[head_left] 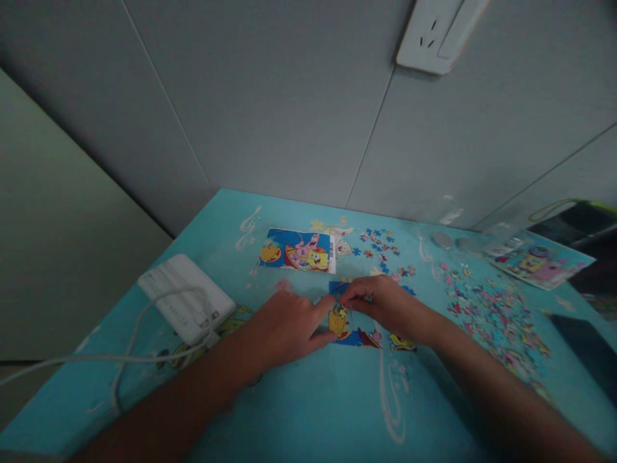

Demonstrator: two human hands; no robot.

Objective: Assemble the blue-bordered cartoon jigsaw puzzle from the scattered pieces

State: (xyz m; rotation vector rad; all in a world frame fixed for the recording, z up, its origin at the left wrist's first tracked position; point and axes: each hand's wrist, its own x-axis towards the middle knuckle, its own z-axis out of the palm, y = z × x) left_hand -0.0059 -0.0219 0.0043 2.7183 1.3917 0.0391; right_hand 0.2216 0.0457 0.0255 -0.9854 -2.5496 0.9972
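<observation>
A partly joined jigsaw puzzle (365, 338) with blue, yellow and pink parts lies on the table in front of me. My left hand (295, 325) rests at its left edge, index finger and thumb stretched apart, the index fingertip touching the upper left of the puzzle. My right hand (378, 301) hovers over the top of the puzzle, thumb and fingers pinched together on a small jigsaw piece, mostly hidden by the fingertips. The right hand covers part of the puzzle. Beyond the hands lies a picture card (301, 249) with cartoon figures on blue.
Loose pieces (378, 243) lie behind my right hand, and a large spread of them (501, 321) lies to the right. A white power adapter (186, 299) with a cable is at left. A second picture card (542, 260) and a dark phone-like slab (585, 347) lie at right.
</observation>
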